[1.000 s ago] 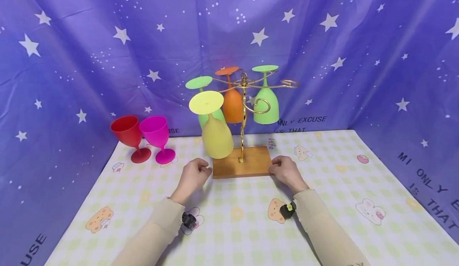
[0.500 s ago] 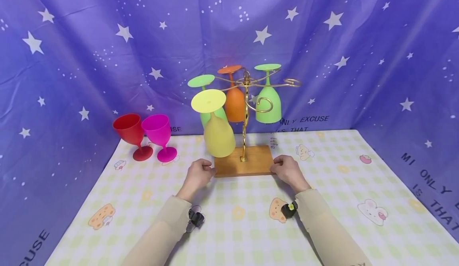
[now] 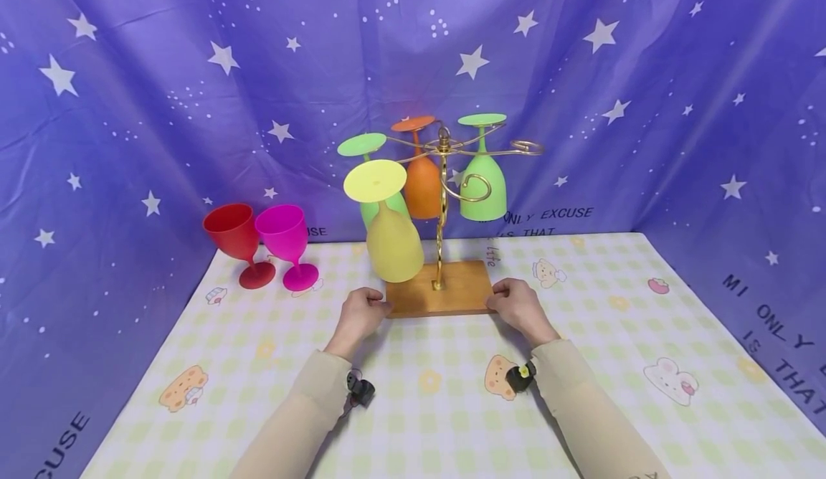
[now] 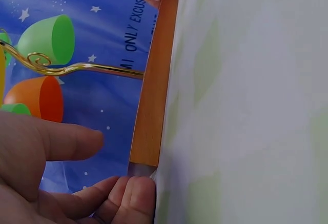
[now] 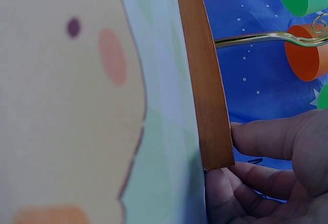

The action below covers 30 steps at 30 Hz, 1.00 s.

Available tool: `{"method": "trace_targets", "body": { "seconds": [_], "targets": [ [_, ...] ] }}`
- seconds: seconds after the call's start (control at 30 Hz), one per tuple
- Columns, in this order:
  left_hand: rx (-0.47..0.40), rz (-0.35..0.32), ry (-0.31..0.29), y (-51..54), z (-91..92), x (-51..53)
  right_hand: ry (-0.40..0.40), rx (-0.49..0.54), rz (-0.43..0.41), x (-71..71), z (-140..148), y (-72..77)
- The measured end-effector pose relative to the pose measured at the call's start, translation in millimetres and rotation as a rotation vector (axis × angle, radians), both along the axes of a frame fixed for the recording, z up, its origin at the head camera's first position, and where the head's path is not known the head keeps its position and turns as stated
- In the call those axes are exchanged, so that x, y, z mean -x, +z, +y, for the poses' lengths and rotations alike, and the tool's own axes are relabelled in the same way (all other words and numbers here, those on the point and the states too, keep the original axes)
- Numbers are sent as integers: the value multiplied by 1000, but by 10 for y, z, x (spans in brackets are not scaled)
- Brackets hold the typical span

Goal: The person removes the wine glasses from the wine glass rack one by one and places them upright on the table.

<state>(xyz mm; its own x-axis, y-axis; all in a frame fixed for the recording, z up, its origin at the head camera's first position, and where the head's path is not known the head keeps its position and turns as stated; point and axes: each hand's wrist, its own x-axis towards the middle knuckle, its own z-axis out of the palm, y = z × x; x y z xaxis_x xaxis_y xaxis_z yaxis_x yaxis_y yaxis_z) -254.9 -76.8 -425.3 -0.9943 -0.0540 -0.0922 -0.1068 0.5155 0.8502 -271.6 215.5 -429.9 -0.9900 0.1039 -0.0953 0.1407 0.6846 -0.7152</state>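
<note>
from the head view, your left hand (image 3: 359,315) is at the left end of the wooden base (image 3: 445,300), and your right hand (image 3: 520,308) is at its right end. the base sits on the checked tablecloth (image 3: 581,421), with a gold post (image 3: 441,253) rising upright from it. from the arms at the top, four goblets hang upside down: a yellow goblet (image 3: 395,246) nearest you, a left green goblet (image 3: 361,145) partly hidden behind it, an orange goblet (image 3: 422,188) at the back, and a right green goblet (image 3: 484,191). well to the left, a red goblet (image 3: 235,229) and a magenta goblet (image 3: 284,231) stand upright side by side, in front of the starry curtain (image 3: 348,49).

from the left wrist view, your left grip is loose: the thumb stands apart from the base while the bent fingertips lie against its end. your other hand shows at the far end.

from the right wrist view, your right grip is narrow, holding the corner of the base: the thumb is at the upper face, the fingers against the end. the post and orange goblet show beyond.
</note>
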Motion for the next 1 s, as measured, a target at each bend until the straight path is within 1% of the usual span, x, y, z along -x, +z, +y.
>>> {"method": "trace_targets", "body": {
  "seconds": [0.2,0.37,0.57,0.87,1.0],
  "targets": [
    [-4,11,6,23,27,26,-1,-4,1,-1,-7,-1],
    [-1,5,9,39,47,37,0,-5,-3,-7,-8,4],
    [3,17,9,10,79,54,-5,-2,-16,-12,-9,8],
    [58,89,25,-32,105,69,0,-3,-7,-10,-3,6],
    [71,81,25,-37,98,63,-1,-2,0,-3,-4,0]
  ]
}}
